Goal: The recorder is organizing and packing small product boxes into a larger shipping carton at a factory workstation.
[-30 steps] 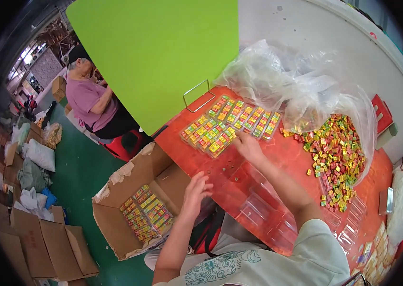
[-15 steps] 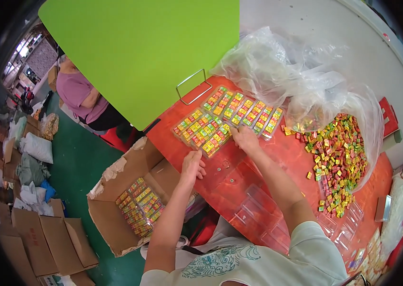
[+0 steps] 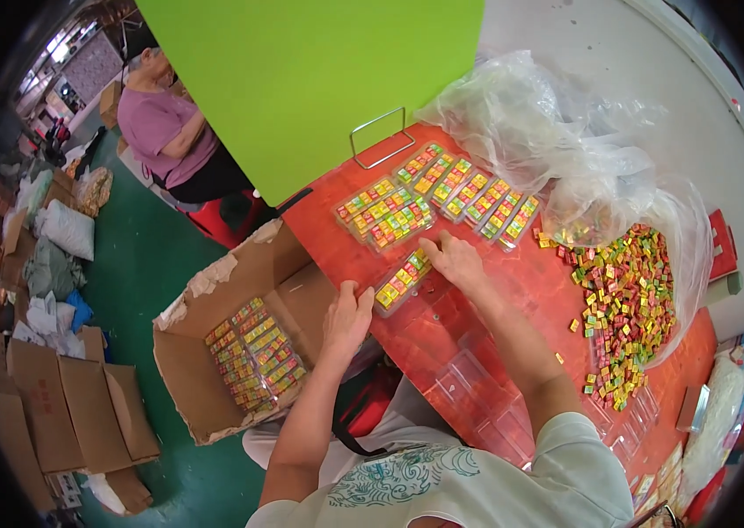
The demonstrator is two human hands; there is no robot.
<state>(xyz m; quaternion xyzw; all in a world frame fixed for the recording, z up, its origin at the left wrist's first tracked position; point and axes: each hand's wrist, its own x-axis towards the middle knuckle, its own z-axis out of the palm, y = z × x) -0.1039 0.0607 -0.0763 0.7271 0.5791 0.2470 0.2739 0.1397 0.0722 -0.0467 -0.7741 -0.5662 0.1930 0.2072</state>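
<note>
A clear plastic tray [image 3: 403, 283] filled with small yellow, red and green wrapped cubes lies slantwise between my hands. My right hand [image 3: 457, 262] is closed on its far right end, with the thumb and fingertips at the edge. My left hand [image 3: 348, 319] is by the near left end, fingers apart; whether they touch the tray cannot be made out. Just beyond my hands, more filled trays [image 3: 387, 213] are stacked on the red table [image 3: 324, 231]. Another row of filled trays [image 3: 486, 201] overlaps to their right.
Loose cubes [image 3: 627, 308] are heaped at right beside a large clear plastic bag [image 3: 557, 150]. Empty clear trays [image 3: 486, 396] lie nearer me. A cardboard box [image 3: 183, 352] holding filled trays [image 3: 258, 356] stands left of the table. Behind a green panel [image 3: 310, 79] sits a person [image 3: 156, 132].
The tray between my hands has come away from the left stack toward me, with my right hand on it. My left hand has turned toward its near end. The view has shifted slightly.
</note>
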